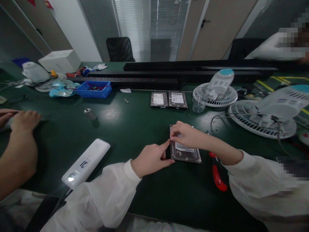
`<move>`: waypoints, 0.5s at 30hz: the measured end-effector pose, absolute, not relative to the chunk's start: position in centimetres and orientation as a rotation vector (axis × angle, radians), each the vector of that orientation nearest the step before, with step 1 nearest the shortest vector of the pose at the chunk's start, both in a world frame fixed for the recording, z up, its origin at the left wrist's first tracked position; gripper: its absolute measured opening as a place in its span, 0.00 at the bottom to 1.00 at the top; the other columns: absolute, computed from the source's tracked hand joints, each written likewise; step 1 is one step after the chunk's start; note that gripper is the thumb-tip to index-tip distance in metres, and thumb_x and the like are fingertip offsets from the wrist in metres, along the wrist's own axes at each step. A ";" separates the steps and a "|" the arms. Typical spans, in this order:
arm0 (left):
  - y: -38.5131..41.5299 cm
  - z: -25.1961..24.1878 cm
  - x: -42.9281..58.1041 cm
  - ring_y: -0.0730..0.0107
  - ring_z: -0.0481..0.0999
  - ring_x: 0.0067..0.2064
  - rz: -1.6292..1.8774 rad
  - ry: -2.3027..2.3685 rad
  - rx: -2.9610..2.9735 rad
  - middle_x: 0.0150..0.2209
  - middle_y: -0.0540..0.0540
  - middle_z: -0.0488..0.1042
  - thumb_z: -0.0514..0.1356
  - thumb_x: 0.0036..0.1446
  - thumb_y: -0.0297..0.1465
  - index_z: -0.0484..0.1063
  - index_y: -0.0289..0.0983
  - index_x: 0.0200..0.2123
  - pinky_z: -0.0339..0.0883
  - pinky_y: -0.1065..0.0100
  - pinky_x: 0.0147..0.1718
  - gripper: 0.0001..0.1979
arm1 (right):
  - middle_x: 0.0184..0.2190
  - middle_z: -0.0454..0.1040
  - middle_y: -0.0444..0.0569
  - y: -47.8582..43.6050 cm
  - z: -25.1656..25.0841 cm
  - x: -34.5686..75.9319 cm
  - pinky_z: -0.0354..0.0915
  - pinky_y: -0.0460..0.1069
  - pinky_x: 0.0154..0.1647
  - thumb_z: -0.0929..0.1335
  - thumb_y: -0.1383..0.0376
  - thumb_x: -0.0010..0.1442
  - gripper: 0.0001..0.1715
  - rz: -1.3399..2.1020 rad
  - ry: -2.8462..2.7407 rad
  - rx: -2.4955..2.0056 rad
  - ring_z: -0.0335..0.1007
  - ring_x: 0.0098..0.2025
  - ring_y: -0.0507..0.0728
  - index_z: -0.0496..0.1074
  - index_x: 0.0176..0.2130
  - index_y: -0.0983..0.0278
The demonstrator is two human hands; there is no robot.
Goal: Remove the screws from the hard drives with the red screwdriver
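Note:
A hard drive (185,156) lies flat on the dark green table in front of me, its labelled side up. My left hand (152,158) holds it at the left edge, thumb by the near corner and index finger farther up. Over the drive's upper left part, my right hand (185,133) is closed in a pinch, its fingertips meeting the left index fingertip. Whatever lies in that pinch is too small or hidden to make out. Just right of the drive rests a tool with a red and black handle (218,174), partly covered by my right forearm.
Two more hard drives (158,99) lie farther back, beside a clear cup (198,104) and white fan parts (260,119). To the left are a white power bank (85,164), a metal cylinder (89,113), a blue bin (94,89) and another person's hand (25,120).

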State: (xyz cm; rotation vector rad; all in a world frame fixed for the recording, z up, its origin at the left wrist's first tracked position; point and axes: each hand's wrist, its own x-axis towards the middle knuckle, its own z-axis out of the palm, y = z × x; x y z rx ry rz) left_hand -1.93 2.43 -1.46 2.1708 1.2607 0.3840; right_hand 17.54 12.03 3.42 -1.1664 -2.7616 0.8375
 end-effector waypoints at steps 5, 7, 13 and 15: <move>2.5 -1.3 -2.0 0.68 0.79 0.30 0.389 1.233 2.166 0.31 0.52 0.80 0.64 0.65 0.39 0.57 0.35 0.71 0.66 0.68 0.30 0.36 | 0.36 0.77 0.52 11.9 3.8 17.2 0.63 0.53 0.42 0.68 0.66 0.60 0.08 0.822 -2.765 -1.222 0.68 0.46 0.61 0.78 0.33 0.64; 2.5 -1.2 -1.9 0.68 0.79 0.30 0.386 1.232 2.168 0.31 0.52 0.80 0.65 0.65 0.38 0.57 0.35 0.71 0.66 0.68 0.30 0.36 | 0.36 0.78 0.52 11.8 3.9 17.0 0.63 0.53 0.43 0.69 0.65 0.60 0.07 0.822 -2.764 -1.239 0.68 0.46 0.61 0.79 0.33 0.64; 2.4 -1.0 -1.9 0.69 0.79 0.30 0.388 1.217 2.157 0.32 0.52 0.80 0.65 0.65 0.37 0.57 0.34 0.71 0.67 0.68 0.31 0.36 | 0.37 0.78 0.52 11.8 4.0 16.9 0.64 0.53 0.41 0.69 0.65 0.60 0.08 0.820 -2.757 -1.278 0.69 0.45 0.61 0.80 0.35 0.65; 2.4 -0.9 -1.9 0.68 0.79 0.31 0.370 1.229 2.165 0.32 0.52 0.81 0.64 0.65 0.38 0.57 0.35 0.71 0.67 0.68 0.32 0.36 | 0.37 0.78 0.52 11.9 4.0 16.9 0.63 0.53 0.42 0.69 0.66 0.60 0.07 0.820 -2.762 -1.265 0.69 0.45 0.61 0.79 0.34 0.65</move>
